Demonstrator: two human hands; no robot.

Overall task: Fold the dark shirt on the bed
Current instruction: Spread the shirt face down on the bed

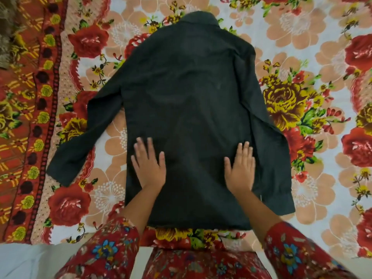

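Fingers (150, 147) of the left hand (149, 168) and right hand (240, 170) lie straight and flat, gripping nothing, pressing the lower part of the dark shirt (191, 93). It lies spread on the floral bedsheet (314, 49), collar (198, 20) far beyond the fingertips, one sleeve (74, 146) splayed left of the left fingers, the other (281, 168) just right of the right fingers.

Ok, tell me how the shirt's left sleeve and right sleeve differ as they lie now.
The left sleeve splays out from the shirt's body, bedsheet showing between; the right sleeve lies tight along the body, no gap. The left sleeve's cuff stops well short of the hem; the right sleeve's cuff reaches nearly to it. Both lie flat, unfolded.
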